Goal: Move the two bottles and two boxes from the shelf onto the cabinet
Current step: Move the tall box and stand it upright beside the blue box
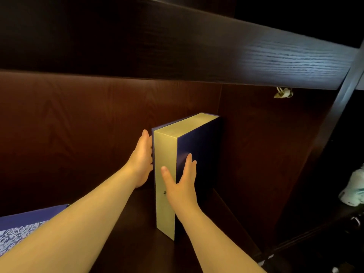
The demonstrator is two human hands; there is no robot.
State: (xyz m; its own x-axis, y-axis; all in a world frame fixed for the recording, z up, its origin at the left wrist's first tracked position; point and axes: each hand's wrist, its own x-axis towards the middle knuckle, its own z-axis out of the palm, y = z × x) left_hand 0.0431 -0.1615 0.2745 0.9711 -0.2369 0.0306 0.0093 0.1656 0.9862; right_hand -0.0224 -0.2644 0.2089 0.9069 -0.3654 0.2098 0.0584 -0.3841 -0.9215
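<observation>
A tall blue box with gold edges [187, 134] stands upright on the dark wooden shelf [137, 223], near the back corner. My left hand [141, 160] lies flat against its left face. My right hand [182, 184] presses on its right blue face, with the thumb across the gold front edge. Both hands clasp the box between them. A second blue box with a white swirl pattern [23, 227] lies at the lower left, partly hidden by my left forearm. No bottles are in view.
A thick dark shelf board [197, 46] runs overhead, close above the box. The compartment's right side wall [266, 164] stands just beside the box. A white-green object [354, 186] sits in the neighbouring compartment at the right. A small pale clip [282, 93] hangs under the upper board.
</observation>
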